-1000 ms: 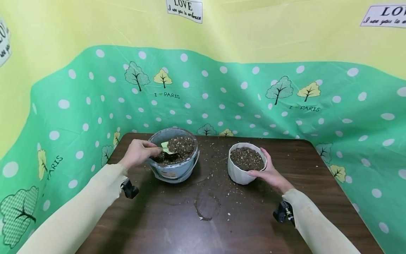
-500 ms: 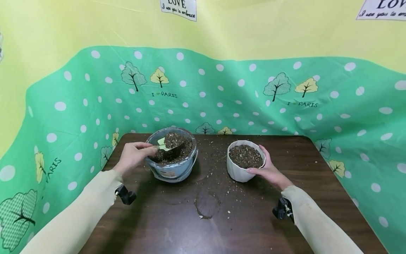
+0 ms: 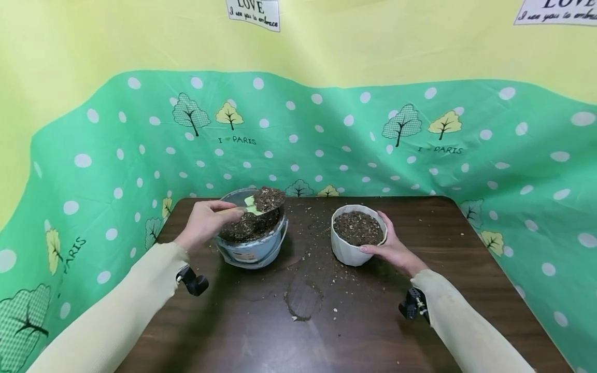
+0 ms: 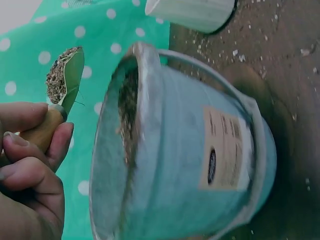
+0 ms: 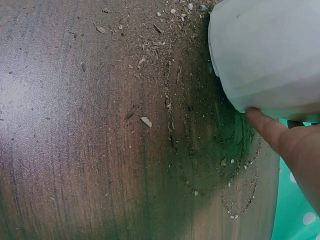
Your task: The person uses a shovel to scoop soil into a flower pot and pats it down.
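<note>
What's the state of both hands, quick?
Left hand: holding the wooden handle of a trowel loaded with soil.
Right hand: holding the white planter by its side.

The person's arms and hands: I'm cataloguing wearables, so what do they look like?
The left sleeve and right sleeve are long, cream-coloured and look finely ribbed. A black left wrist camera and black right wrist camera are worn at the sleeve ends. The left hand and right hand are bare, without gloves.
</note>
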`<act>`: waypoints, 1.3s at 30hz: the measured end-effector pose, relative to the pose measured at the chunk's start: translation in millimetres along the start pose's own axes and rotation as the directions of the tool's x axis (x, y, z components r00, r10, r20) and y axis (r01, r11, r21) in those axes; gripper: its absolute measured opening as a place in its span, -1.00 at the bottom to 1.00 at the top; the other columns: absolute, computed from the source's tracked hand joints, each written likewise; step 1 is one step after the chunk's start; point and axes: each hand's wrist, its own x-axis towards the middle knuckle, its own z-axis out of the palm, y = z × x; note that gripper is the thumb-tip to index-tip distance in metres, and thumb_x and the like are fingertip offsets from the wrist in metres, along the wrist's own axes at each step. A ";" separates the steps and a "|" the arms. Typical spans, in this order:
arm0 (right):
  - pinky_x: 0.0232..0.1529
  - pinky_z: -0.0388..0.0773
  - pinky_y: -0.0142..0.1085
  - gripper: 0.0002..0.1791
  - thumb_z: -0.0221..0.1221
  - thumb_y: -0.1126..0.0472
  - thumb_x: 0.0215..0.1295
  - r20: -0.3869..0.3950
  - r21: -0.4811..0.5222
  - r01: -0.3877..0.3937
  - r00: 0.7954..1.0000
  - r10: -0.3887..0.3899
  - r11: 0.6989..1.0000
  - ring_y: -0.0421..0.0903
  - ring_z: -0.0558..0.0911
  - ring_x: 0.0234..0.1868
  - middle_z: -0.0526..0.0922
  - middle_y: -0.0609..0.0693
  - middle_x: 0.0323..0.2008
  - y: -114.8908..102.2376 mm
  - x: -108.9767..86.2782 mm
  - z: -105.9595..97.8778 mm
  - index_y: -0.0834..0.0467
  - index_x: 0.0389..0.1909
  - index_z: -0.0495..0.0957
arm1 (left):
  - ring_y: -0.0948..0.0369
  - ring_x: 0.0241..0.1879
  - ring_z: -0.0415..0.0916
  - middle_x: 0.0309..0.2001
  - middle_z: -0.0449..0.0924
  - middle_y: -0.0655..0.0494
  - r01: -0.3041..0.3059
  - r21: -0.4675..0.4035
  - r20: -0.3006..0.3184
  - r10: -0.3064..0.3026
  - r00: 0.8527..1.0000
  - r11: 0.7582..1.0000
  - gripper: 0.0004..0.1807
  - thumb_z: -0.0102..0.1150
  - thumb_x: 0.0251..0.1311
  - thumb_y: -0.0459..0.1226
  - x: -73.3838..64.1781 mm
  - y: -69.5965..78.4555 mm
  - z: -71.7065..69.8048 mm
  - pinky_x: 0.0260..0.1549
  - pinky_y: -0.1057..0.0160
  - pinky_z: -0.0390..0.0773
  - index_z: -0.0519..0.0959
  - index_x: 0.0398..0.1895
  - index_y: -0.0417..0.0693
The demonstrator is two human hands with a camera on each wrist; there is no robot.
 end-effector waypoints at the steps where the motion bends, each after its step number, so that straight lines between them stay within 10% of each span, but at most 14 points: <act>1: 0.32 0.11 0.08 0.29 0.40 0.31 0.14 0.000 -0.005 0.007 1.000 -0.007 1.000 0.24 -0.09 0.46 -0.28 0.27 0.50 0.6 0.4 -0.1 -0.05 0.56 -0.45 | 0.26 -0.46 0.54 -0.21 0.74 0.01 -0.002 -0.009 0.007 0.002 1.000 1.000 -0.58 0.41 0.18 -0.06 0.6 2.1 3.0 -0.58 0.24 0.40 0.71 0.00 -0.13; 6: 0.21 0.27 -0.16 0.29 0.41 0.32 0.13 0.009 -0.001 0.028 1.000 -0.028 1.000 0.21 -0.04 0.45 -0.26 0.24 0.51 3.5 3.4 0.2 -0.03 0.56 -0.42 | 0.29 -0.52 0.47 -0.20 0.74 0.02 -0.015 -0.041 0.045 0.017 0.999 0.999 -0.62 0.40 0.19 -0.10 2.0 15.1 20.3 -0.58 0.23 0.31 0.71 -0.01 -0.11; 15: 0.32 0.10 0.09 0.31 0.43 0.32 0.09 0.004 0.007 0.041 0.999 -0.041 0.999 0.22 -0.05 0.45 -0.24 0.26 0.50 6.0 6.4 1.6 -0.03 0.56 -0.41 | 0.14 -0.17 0.62 -0.15 0.71 0.01 -0.035 -0.111 0.113 0.048 0.992 0.993 -0.67 0.41 0.18 -0.18 9.4 37.5 63.8 -0.09 -0.02 0.53 0.72 -0.04 -0.16; 22: 0.20 0.32 -0.19 0.29 0.42 0.35 0.09 0.005 0.044 0.036 0.999 -0.037 0.998 0.23 0.07 0.41 -0.23 0.24 0.50 8.0 6.3 2.7 -0.03 0.56 -0.38 | 0.13 -0.33 0.54 -0.24 0.73 0.05 -0.043 -0.096 0.122 0.055 0.991 0.994 -0.72 0.42 0.16 -0.19 15.2 44.4 105.8 -0.41 0.22 0.43 0.73 -0.10 -0.14; 39: 0.25 0.26 -0.14 0.30 0.43 0.34 0.06 -0.025 0.057 0.039 0.999 -0.038 0.998 0.22 0.04 0.43 -0.19 0.26 0.50 10.3 -0.4 -1.1 -0.02 0.57 -0.36 | 0.21 -0.30 0.62 -0.28 0.71 0.13 -0.082 -0.029 0.151 0.085 0.985 0.996 -0.81 0.43 0.14 -0.24 15.6 39.9 196.4 -0.28 0.21 0.57 0.74 -0.22 -0.13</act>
